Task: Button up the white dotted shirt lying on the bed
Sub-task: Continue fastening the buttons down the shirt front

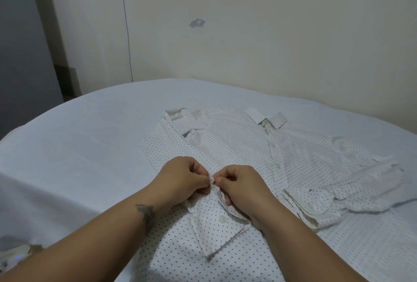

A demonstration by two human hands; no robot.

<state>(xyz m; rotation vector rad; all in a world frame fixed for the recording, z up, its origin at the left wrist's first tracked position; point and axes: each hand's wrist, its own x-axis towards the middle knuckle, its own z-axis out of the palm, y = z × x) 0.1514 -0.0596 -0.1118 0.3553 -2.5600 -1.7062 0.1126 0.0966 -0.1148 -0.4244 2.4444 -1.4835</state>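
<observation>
The fingers [206,181] of the left hand [180,177] and the right hand [242,185] are curled tight, pinching a fold of the white dotted shirt [225,146] at centre frame (the button itself is hidden). To fasten well, one hand should hold the hole taut while the other pushes the button through. Both forearms reach in from the lower edge, knuckles up. The shirt lies spread on the bed [90,135].
</observation>
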